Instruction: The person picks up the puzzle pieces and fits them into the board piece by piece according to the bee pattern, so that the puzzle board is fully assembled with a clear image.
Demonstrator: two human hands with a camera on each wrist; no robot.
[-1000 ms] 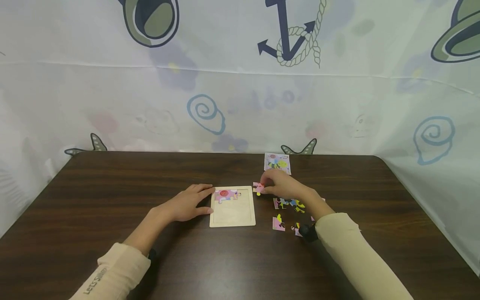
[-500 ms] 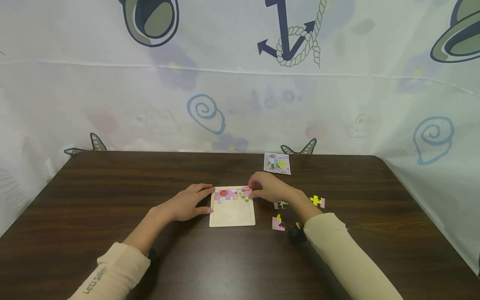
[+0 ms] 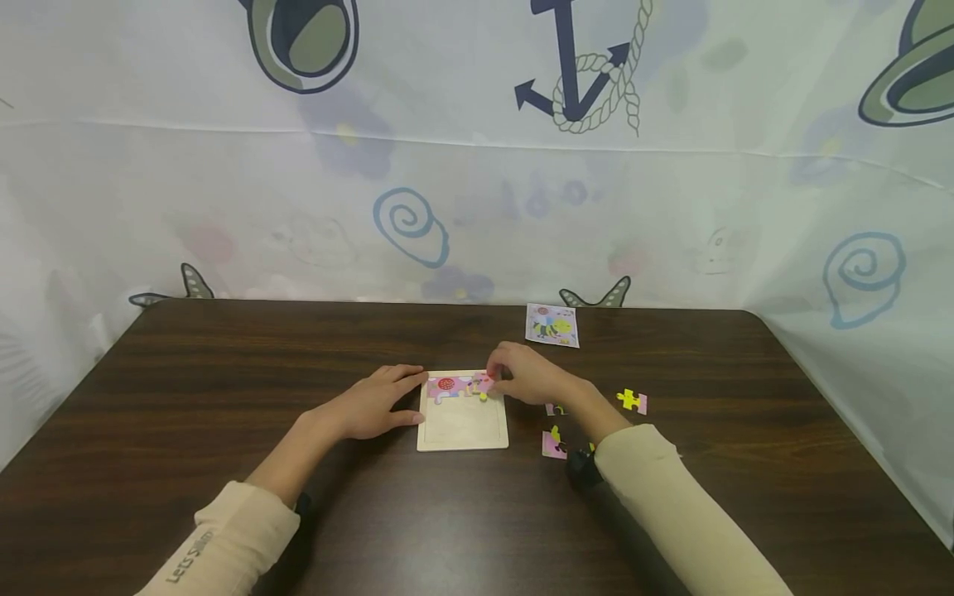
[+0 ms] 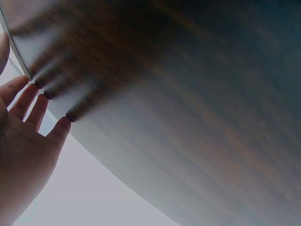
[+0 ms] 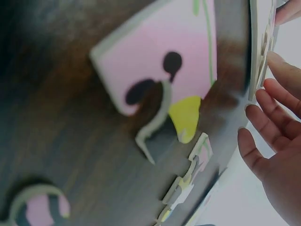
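A square light-wood puzzle tray (image 3: 462,432) lies on the dark table. Its top left corner holds joined pink jigsaw pieces (image 3: 445,386) with a red round print. My right hand (image 3: 527,374) pinches a pink puzzle piece (image 3: 483,386) between thumb and fingers at the tray's top right, right up against the joined pieces. Its fingertips partly cover that piece. My left hand (image 3: 376,404) rests at the tray's left side, fingers and thumb spread along the edge. In the left wrist view, the fingertips of the left hand (image 4: 28,136) touch the table beside the tray's edge (image 4: 18,54).
Right of the tray lie loose pieces: a pink corner piece (image 3: 553,445), a yellow and pink one (image 3: 632,401) and others partly behind the right arm. A reference picture card (image 3: 551,324) with a bee lies near the table's back edge. A printed curtain (image 3: 477,215) hangs behind.
My right hand has carried the pink piece leftward from beside the tray into its upper right, then a little further left against the joined pieces. The left hand has stayed in place.
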